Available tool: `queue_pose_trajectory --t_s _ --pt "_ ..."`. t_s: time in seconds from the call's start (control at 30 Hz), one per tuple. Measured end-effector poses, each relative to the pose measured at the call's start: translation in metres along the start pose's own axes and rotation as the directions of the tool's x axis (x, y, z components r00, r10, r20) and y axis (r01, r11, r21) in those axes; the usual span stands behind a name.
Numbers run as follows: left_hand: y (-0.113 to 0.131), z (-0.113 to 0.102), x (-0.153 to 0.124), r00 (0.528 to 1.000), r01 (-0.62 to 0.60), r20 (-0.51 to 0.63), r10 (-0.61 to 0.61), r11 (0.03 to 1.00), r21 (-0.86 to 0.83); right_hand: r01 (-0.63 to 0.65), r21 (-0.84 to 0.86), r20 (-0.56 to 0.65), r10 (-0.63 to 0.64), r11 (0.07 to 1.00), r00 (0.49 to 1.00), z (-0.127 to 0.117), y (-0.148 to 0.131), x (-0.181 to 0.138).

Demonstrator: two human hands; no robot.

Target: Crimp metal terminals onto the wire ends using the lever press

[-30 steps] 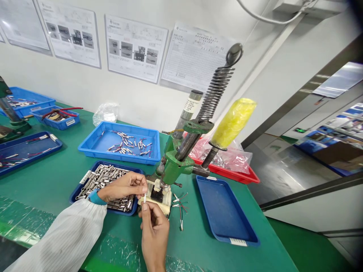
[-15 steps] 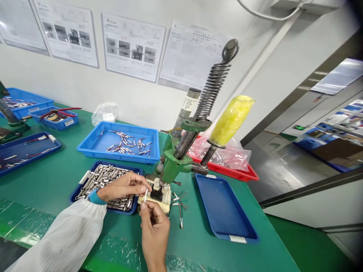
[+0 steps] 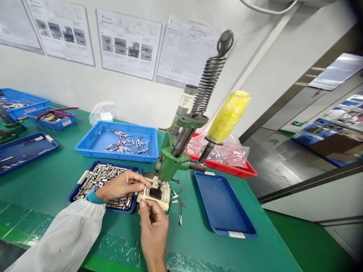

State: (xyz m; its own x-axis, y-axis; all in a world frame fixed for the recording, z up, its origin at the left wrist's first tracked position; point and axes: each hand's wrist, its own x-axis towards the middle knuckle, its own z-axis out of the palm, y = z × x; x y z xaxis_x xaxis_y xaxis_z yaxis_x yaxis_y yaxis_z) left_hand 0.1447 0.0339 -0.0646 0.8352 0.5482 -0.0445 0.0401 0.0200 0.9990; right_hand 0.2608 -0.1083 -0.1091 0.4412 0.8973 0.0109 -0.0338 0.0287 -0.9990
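My left hand (image 3: 126, 185) is closed in a pinch in front of the press, thumb against forefinger. Just below it, my right hand (image 3: 153, 223) pinches a thin white wire lead (image 3: 144, 194) that points up to the left fingertips. What the left fingers grip at its upper end is too small to make out. Right behind the fingers stands the cream base (image 3: 161, 203) of a green hand press (image 3: 171, 166), with a dark fixture (image 3: 155, 192) on it. Under my left wrist lies a dark blue tray (image 3: 74, 194) full of metal sleeves (image 3: 104, 179).
Several wire leads (image 3: 179, 204) lie right of the press base. Beyond them is a blue tray (image 3: 224, 204). A light blue bin (image 3: 85, 145) of leads stands behind the sleeves. The press's yellow-wrapped lever (image 3: 231, 117) rises before a red tray (image 3: 241, 170) with plastic bags.
The view has shifted slightly. Both hands keep nearly the same pose before the press, with the thin white lead still between them.
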Motion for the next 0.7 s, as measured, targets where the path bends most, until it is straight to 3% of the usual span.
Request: queue_pose_trajectory --t_s 0.33,0.7 --pt "-0.0004 -0.0016 -0.0010 0.999 -0.029 0.022 0.030 0.999 -0.039 0.013 -0.004 0.002 -0.013 1.000 1.000 0.0000 -0.0036 -0.0016" --pt "0.0002 0.0013 0.0020 1.000 -0.005 -0.030 0.002 0.996 -0.093 0.011 -0.021 0.000 -0.011 1.000 1.000 -0.0004 -0.0061 -0.0003"
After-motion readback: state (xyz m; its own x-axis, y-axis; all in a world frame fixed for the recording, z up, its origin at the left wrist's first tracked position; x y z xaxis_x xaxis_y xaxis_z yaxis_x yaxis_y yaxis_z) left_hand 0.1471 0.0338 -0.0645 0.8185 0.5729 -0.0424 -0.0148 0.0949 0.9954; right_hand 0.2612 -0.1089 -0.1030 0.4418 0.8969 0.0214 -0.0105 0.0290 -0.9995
